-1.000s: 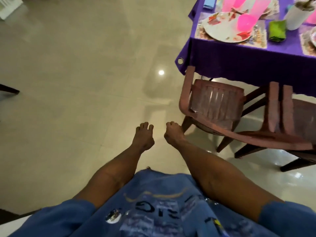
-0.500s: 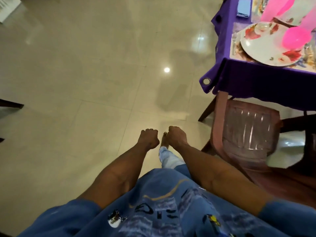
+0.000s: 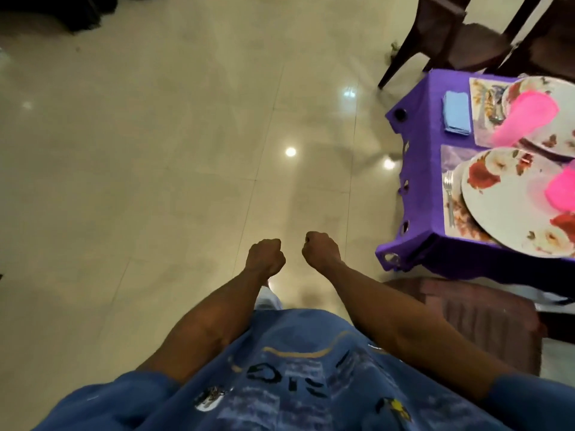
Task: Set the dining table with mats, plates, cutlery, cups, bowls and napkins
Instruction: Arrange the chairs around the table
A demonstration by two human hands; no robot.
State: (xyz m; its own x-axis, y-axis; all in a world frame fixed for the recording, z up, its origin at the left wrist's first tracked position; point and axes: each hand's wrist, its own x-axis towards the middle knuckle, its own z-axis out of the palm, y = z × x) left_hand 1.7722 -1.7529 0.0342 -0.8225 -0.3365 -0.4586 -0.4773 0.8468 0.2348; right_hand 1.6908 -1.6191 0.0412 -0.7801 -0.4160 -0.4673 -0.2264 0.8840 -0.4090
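Observation:
My left hand point(image 3: 265, 257) and my right hand point(image 3: 320, 251) hang side by side over the tiled floor, both curled into fists that hold nothing. To the right stands the table under a purple cloth point(image 3: 417, 169). On it lie a floral plate point(image 3: 510, 206) on a mat, with a fork point(image 3: 448, 197) at its left and a pink cup point(image 3: 563, 191) on it. Behind it is a second plate point(image 3: 560, 98) with a pink cup point(image 3: 525, 116) lying on it, and a folded blue napkin point(image 3: 456, 112). Both hands are well left of the table.
A brown plastic chair point(image 3: 485, 318) stands under the table's near corner, close to my right forearm. Dark chairs point(image 3: 460, 35) stand beyond the table at the top right. A dark object point(image 3: 62, 10) lies at the top left of the glossy floor.
My view has swung left and along the table's end, so the table now sits at the right edge. My fingers, loosely spread a second ago, have curled into fists.

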